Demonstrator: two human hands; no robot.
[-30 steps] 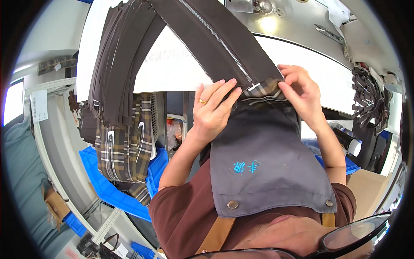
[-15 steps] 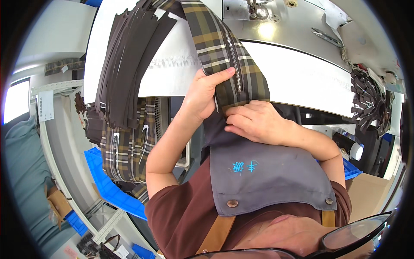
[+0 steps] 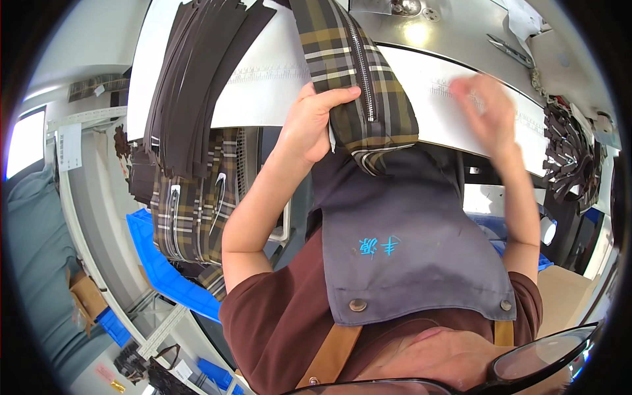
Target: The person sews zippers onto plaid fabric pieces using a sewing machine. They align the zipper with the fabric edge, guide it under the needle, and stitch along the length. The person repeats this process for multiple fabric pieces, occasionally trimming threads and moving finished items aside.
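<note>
A plaid fabric panel (image 3: 394, 112) in olive, black and white hangs over the near edge of the white worktable, its lower end curled toward my apron. A metal zipper (image 3: 361, 62) runs down the panel. My left hand (image 3: 308, 125) is closed on the panel's left edge, thumb lying on top beside the zipper, fingers hidden underneath. Off the fabric, my right hand (image 3: 490, 115) is raised over the right part of the table. Motion smears its fingers, so I cannot make out their pose. Thread snips (image 3: 510, 51) lie beyond it on the metal sewing machine bed (image 3: 454, 36).
A thick sheaf of dark strips (image 3: 191, 92) drapes over the left of the worktable (image 3: 263, 99). Below it, plaid pieces with zippers (image 3: 191, 224) hang by a blue crate (image 3: 148, 253). Another bundle of dark strips (image 3: 571, 148) hangs at the right end.
My right hand has let go of the panel's lower end and swung up and right, toward the snips. The freed end now shows, curled. My left hand keeps its grip.
</note>
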